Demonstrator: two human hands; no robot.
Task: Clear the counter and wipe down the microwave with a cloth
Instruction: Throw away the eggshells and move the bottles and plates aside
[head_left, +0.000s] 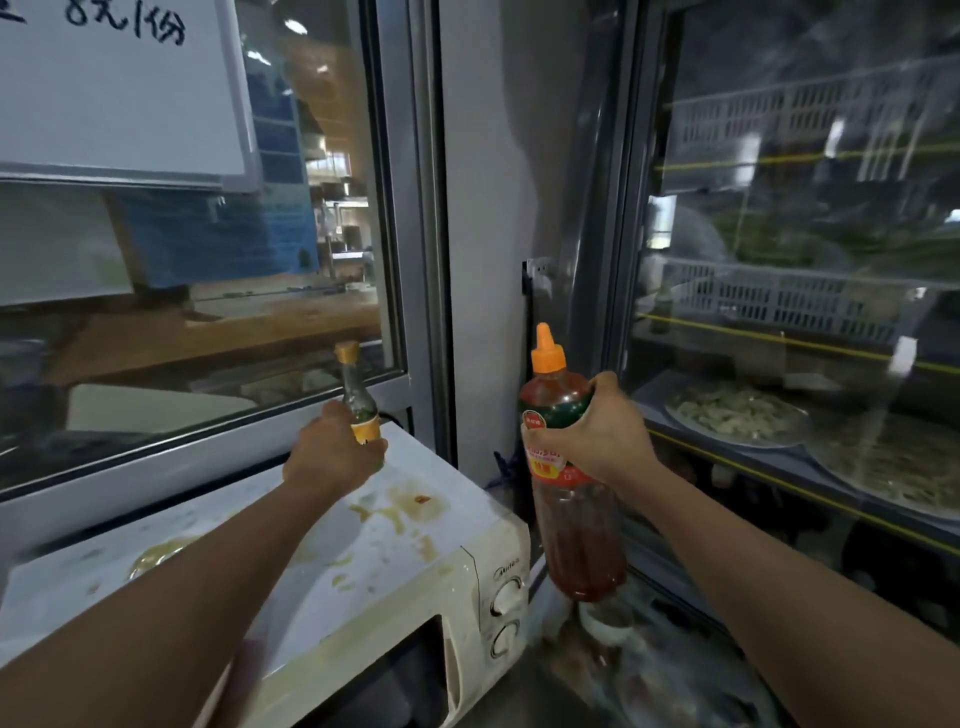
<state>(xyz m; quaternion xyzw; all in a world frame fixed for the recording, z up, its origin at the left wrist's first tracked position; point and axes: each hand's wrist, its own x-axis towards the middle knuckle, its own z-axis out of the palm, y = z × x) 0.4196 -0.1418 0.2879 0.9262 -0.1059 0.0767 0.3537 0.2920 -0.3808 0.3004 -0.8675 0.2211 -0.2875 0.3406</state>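
Above the microwave's (322, 561) stained top, near its back right corner, the left hand (332, 457) gripped a small glass bottle (358, 397), light but breakable. Beyond its right edge, the right hand's (597, 434) fingers (540, 441) clamped a sauce bottle's (571, 499) shoulder; heavy, soft plastic, probably slick.

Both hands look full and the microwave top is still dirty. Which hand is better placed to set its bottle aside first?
Probably the right hand: its sauce bottle already hangs clear beside the microwave; the left hand holds the small bottle over the stained top.
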